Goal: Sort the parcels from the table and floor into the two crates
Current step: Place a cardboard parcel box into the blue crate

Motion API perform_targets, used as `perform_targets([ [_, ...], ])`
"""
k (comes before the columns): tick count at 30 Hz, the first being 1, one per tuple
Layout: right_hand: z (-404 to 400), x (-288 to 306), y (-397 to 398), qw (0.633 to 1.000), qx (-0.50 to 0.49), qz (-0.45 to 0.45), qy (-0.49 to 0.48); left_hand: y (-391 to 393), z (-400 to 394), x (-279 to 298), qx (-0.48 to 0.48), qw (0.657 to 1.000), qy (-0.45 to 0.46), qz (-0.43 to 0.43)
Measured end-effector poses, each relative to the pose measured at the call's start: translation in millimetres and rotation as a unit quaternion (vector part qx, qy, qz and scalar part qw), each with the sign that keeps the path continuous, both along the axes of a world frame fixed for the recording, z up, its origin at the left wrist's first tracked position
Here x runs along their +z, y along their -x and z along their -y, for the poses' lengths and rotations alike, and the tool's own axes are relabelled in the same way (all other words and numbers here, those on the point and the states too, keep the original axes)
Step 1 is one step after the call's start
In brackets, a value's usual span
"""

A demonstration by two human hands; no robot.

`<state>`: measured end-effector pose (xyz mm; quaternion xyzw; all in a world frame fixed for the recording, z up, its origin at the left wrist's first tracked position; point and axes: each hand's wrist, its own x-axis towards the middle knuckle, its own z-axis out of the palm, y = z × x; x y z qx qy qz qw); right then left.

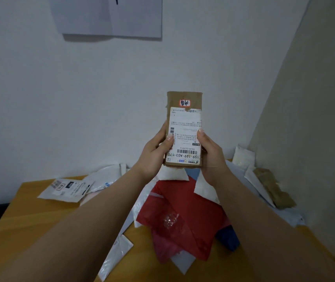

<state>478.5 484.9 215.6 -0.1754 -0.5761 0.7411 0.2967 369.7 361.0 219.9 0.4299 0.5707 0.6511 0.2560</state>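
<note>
Both hands hold a small brown box upright in the air above the table, well clear of the parcels lying on it. The left hand grips the box's left edge, thumb curled over the front onto the white label; the right hand grips the right edge, its thumb also pressed on the label. The label faces the camera and reads upside down, with a barcode and the code 159-159-A03-170 near the bottom; above it a small red-framed sticker sits on the bare cardboard. Below the hands, a red bag lies near the middle of the table, overlapping white bags and a blue one toward the right. A white bag with printed labels lies near the table's far left corner, beside another white bag along the far edge. At the far right corner, against the wall, rest a white pouch and a brown padded parcel on top of pale bags. A sheet of paper hangs on the wall above.
</note>
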Motion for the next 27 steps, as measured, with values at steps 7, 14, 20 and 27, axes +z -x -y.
perform_targets([
  [7,-12.0,-6.7,-15.0,1.000,0.018,0.003,0.007,-29.7,-1.9,1.6,0.047,0.999,0.003,0.005],
  [14,-30.0,-28.3,-40.4,0.998,0.036,0.045,0.011,-59.9,-3.3,-2.7,0.066,0.997,0.033,0.006],
  [20,-36.7,-30.4,-42.6,0.992,-0.040,0.116,0.011,-46.4,36.4,-3.2,0.075,0.953,0.266,-0.124],
  [27,-20.9,-35.0,-34.4,0.956,0.202,0.203,-0.061,-50.2,65.4,20.4,0.049,0.890,0.391,-0.230],
])
